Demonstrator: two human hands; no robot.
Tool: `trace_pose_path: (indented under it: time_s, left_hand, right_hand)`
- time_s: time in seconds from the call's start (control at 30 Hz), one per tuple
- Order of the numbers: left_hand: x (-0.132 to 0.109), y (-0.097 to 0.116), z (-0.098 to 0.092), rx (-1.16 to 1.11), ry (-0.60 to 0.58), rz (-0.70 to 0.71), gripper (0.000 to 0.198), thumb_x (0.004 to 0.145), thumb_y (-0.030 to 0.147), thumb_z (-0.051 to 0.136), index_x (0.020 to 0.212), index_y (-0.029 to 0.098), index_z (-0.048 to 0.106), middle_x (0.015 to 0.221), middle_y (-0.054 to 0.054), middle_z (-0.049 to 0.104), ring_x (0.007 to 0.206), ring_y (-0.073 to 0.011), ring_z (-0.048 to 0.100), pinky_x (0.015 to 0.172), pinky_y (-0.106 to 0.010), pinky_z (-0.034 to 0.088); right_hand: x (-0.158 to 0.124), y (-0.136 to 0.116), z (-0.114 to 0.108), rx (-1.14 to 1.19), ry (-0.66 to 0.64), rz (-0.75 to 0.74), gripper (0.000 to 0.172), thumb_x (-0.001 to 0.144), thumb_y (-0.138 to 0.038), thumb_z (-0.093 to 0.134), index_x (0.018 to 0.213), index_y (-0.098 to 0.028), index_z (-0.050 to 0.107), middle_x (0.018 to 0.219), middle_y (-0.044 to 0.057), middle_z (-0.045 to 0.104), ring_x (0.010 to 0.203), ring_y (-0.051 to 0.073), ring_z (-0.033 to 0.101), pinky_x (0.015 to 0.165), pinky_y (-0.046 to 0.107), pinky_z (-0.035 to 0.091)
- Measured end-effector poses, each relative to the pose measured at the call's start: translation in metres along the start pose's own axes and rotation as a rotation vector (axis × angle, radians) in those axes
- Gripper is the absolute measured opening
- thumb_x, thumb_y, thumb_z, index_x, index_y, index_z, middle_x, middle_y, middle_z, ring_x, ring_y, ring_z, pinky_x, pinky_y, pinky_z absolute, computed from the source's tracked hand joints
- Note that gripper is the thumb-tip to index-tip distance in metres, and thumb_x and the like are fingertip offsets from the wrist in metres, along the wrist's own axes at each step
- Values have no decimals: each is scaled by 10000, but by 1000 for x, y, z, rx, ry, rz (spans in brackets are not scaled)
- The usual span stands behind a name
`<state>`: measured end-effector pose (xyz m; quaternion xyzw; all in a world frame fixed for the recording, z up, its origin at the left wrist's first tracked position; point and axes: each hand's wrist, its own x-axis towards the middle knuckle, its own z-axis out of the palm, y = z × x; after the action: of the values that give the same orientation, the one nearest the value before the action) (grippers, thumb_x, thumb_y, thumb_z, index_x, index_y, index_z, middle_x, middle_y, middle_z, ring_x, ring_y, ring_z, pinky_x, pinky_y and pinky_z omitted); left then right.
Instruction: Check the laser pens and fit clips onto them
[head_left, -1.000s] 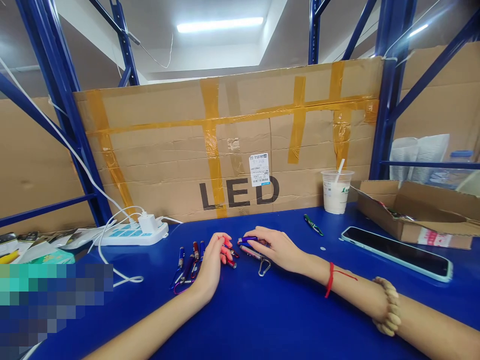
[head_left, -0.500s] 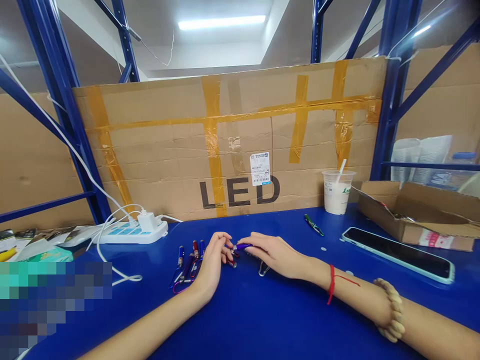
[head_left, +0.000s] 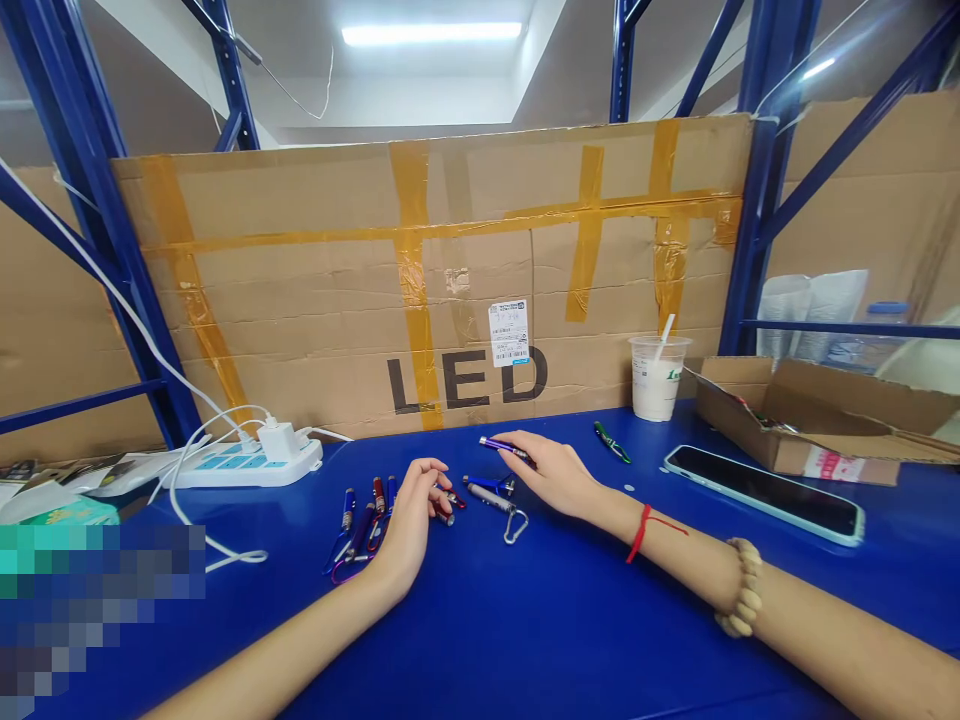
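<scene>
right hand [head_left: 551, 470] pinches slim purple metal cylinder [head_left: 492, 443] beyond silver metal cylinder [head_left: 489, 496], likely keeping its tip free. left hand [head_left: 407, 525] curls beside bunched blue-and-red metal cylinders [head_left: 363, 525], perhaps fencing them; grip, can't tell.

Bright overhead glow from ceiling tube [head_left: 432, 35]

The person's two hands, one left [head_left: 409, 515] and one right [head_left: 551, 475], share the bench [head_left: 570, 630] with at least eight pen-like pieces [head_left: 489, 497], overlap leaving the exact number unclear. There are also one phone [head_left: 765, 495] and one open carton [head_left: 802, 425] toward the right edge, one cup [head_left: 658, 382] near the back edge, and one power strip [head_left: 247, 467].
</scene>
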<state>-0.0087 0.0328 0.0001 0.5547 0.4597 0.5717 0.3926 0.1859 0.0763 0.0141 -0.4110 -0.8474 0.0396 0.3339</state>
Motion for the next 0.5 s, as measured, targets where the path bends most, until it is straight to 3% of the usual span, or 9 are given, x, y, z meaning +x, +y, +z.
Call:
trace_pose_path:
  time_s: [0.2, 0.33, 0.5]
  left_hand:
    - [0, 1, 1, 0, 3, -13, 185, 771, 345, 384, 825, 191, 470, 721, 20, 510, 538, -100, 496, 540, -227, 354]
    - [1, 1, 1, -3, -2, -3, 189, 762, 354, 399, 822, 192, 475, 731, 15, 523, 546, -108, 512, 536, -230, 357]
    - [1, 0, 0, -14, 4, -7, 187, 754, 362, 419, 811, 192, 474, 732, 13, 530, 551, -110, 514, 538, -231, 354]
  right_hand:
    - [3, 29, 4, -75, -83, 228, 329, 902, -272, 354, 1141, -230, 575, 1112, 62, 588, 1017, 227, 562, 825, 368, 444]
    - [2, 29, 11, -37, -164, 127, 327, 899, -290, 384, 1153, -224, 578, 1078, 55, 588, 987, 184, 564, 842, 308, 443]
    - [0, 10, 14, -3, -251, -75, 379, 931, -300, 315, 1219, -184, 532, 1069, 86, 578, 1044, 185, 506, 890, 307, 408]
